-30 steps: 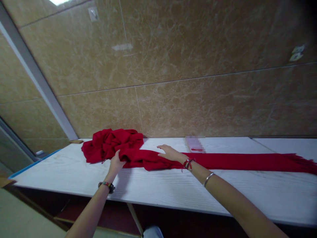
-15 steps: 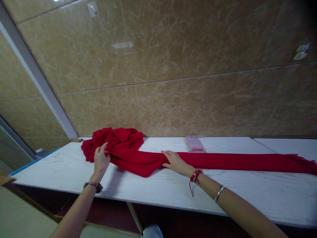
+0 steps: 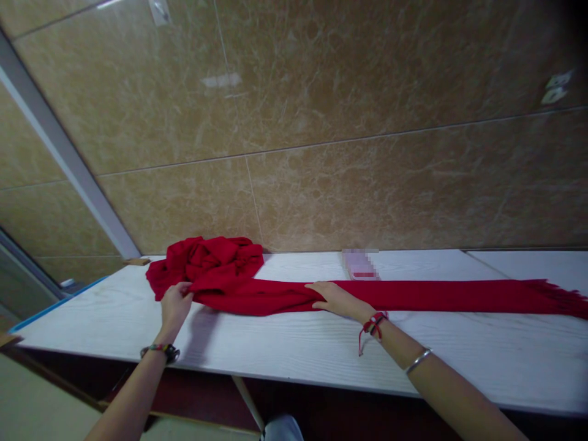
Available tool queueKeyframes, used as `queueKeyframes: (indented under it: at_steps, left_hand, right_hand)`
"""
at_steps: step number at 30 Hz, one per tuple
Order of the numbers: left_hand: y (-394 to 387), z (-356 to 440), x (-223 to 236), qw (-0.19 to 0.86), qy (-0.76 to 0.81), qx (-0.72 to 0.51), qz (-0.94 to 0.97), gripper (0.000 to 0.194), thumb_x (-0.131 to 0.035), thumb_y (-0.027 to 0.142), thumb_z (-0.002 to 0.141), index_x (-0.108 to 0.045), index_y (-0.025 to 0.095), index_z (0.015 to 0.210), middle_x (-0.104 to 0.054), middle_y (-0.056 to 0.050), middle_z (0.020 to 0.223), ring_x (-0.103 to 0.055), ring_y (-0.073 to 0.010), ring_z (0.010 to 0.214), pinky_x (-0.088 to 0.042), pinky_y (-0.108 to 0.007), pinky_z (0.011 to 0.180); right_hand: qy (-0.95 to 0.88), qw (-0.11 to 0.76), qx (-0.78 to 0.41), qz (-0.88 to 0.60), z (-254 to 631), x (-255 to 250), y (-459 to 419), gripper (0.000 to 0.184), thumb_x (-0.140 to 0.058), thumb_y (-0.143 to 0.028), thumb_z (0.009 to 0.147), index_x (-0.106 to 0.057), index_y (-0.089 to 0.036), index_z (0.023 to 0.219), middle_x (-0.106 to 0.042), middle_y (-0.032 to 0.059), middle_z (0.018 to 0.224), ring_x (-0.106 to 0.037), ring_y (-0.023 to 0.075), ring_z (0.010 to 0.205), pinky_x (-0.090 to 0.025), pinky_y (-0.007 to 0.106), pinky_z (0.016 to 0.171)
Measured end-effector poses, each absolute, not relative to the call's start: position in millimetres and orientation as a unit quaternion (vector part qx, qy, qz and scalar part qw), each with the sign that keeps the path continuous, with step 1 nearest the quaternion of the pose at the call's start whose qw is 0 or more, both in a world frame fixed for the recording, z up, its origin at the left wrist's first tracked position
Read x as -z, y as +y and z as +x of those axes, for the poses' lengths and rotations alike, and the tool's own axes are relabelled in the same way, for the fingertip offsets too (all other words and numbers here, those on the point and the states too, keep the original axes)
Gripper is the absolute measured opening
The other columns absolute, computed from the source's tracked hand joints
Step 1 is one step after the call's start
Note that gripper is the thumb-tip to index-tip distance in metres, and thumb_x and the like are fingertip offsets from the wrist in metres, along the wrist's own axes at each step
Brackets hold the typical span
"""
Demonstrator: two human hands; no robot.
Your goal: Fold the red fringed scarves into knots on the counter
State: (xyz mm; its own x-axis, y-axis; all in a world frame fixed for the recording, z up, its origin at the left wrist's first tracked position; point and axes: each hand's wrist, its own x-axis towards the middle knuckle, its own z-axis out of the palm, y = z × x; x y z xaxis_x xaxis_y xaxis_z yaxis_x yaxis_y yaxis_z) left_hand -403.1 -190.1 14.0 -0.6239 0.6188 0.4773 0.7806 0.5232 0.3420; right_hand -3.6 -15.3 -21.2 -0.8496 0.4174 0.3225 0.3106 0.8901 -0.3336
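A long red scarf [image 3: 441,296] lies along the white tabletop, its fringed end at the far right and its other part heaped in folds at the left. My left hand [image 3: 175,309] is closed in a pinch on the scarf's near edge, just in front of the heap. Further right, my right hand [image 3: 340,300] rests across the strip with fingers stretched out and the thumb apart from them. Between my hands the cloth is partly creased; to the right of my right hand it lies flat and narrow.
Behind the scarf, near the wall, a pale pink blurred item [image 3: 359,264] sits on the white tabletop [image 3: 294,349]. The tan tiled wall [image 3: 367,190] borders the back edge. Dark open shelves [image 3: 197,392] show beneath the front edge.
My left hand has moved left along the scarf to the heap's front. My right hand has shifted slightly right and come down on the strip. More cloth lies drawn out between them.
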Motion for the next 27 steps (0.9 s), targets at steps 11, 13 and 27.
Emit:
queueKeyframes:
  at_steps: [11, 13, 27]
  left_hand:
    - [-181, -401, 10, 0.082, -0.862, 0.281, -0.414, 0.036, -0.06, 0.028, 0.063, -0.048, 0.017, 0.095, -0.063, -0.002, 0.078, -0.061, -0.0172, 0.071, -0.045, -0.024, 0.063]
    - [-182, -402, 9, 0.078, -0.855, 0.28, -0.429, 0.033, -0.057, 0.025, 0.064, -0.049, 0.019, 0.095, -0.062, -0.001, 0.079, -0.06, -0.0173, 0.075, -0.045, -0.024, 0.065]
    - [-193, -388, 11, 0.183, -0.872, 0.162, -0.425, 0.054, -0.041, 0.012, 0.067, -0.038, 0.014, 0.121, -0.053, -0.015, 0.1, -0.056, -0.026, 0.089, -0.045, -0.033, 0.069]
  right_hand:
    - [-0.927, 0.279, -0.102, -0.231, -1, 28, 0, 0.04, -0.044, -0.007, 0.075, -0.056, -0.014, 0.112, -0.058, 0.0092, 0.114, -0.053, 0.0183, 0.106, -0.04, 0.034, 0.094]
    - [-0.928, 0.286, -0.088, -0.221, 0, 26, -1, 0.038, -0.045, -0.009, 0.075, -0.057, -0.015, 0.11, -0.06, 0.0088, 0.111, -0.054, 0.0189, 0.103, -0.041, 0.036, 0.092]
    - [-0.958, 0.224, -0.039, -0.178, 16, 28, -22, 0.052, -0.048, -0.005, 0.071, -0.047, -0.02, 0.121, -0.049, 0.0083, 0.125, -0.039, 0.0191, 0.119, -0.027, 0.042, 0.101]
